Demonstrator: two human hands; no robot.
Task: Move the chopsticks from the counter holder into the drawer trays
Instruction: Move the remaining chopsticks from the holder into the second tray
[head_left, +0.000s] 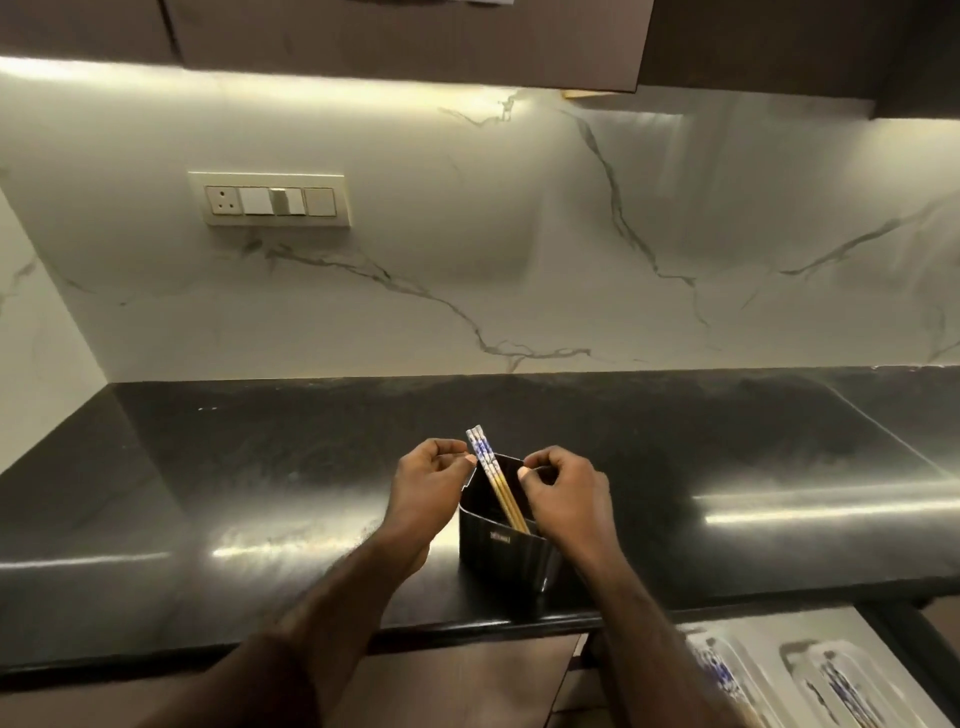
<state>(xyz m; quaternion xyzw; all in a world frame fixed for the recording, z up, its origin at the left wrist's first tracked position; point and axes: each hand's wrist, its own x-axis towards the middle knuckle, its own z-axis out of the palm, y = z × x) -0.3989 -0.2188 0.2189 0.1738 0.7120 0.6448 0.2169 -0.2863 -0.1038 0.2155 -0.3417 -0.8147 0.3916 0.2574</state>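
While both hands reach in: the view looks down at a dark, shiny table (260, 467) with a white stone wall behind it.

Switch plate (269, 199): one, on the wall at the left, with one socket and a few switches.

Left hand (431, 483): one, curled up tight, just left of the holder's top edge. Its thumb and finger tips sit right by the chopsticks, but I cannot tell if they pinch them.

Chopsticks (493, 475): they stand in the holder on the table. They lean to the left and stick out over the top. I can count at least two white tops side by side. How many there are in all is hard to tell, since the sticks are packed close.

How the chopsticks look: thin and long, white at the top with little blue marks, and yellow like wood lower down.

Holder (511, 556): one, black, with an open top and a small label on the front. It stands near the front edge of the table.

Right hand (561, 499): one, curled small, its finger tips at the right rim of the holder. I cannot tell if it grips anything.

Drawer (810, 670): one, open, low at the right under the table. Two pale trays (852, 675) lie in it, with blurry blue and white things inside.
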